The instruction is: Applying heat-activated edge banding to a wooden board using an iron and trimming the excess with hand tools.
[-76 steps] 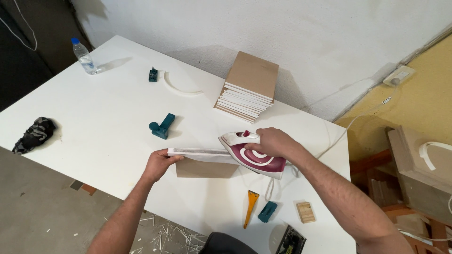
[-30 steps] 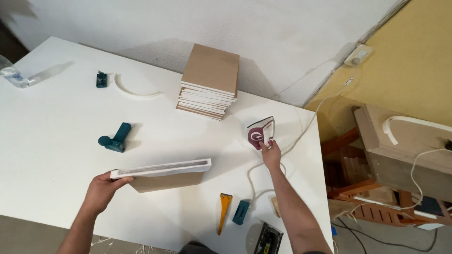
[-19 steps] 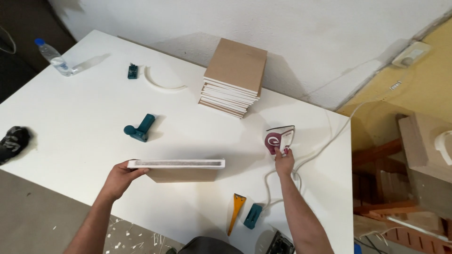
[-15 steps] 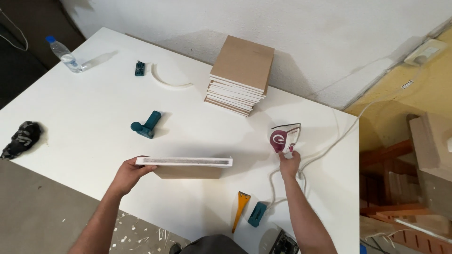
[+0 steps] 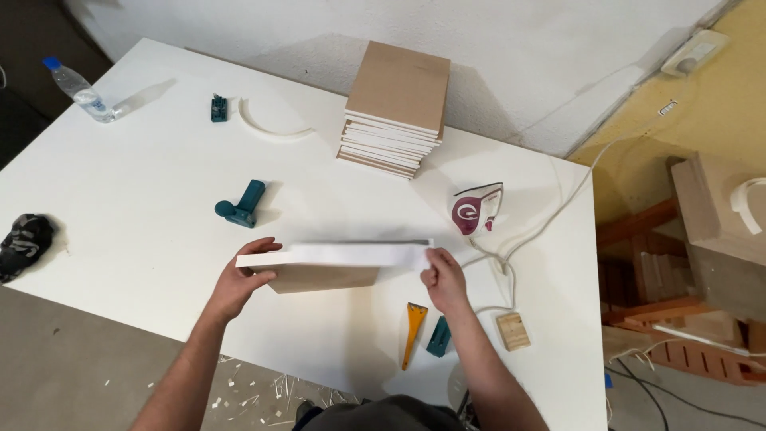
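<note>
I'm holding a flat rectangular wooden panel with a white edge strip (image 5: 335,263) on edge on the white table (image 5: 120,183): left hand (image 5: 239,279) clamped on its left end, right hand (image 5: 443,279) pinching the strip's right end. Further back, a maroon-and-white iron (image 5: 476,209) is standing upright, with a stack of brown boards (image 5: 395,108) behind.

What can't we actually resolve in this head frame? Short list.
- White edge strip on the held panel: motion-blurred, so bonded or loose is unclear.
- Right hand fingertips: blurred where they meet the strip; grip unclear.
- Left hand: fingers on the panel's far side hidden by the panel.
- Dark bundle: too small to identify.
- Objects at the table's near edge: hidden by the person's body.
</note>
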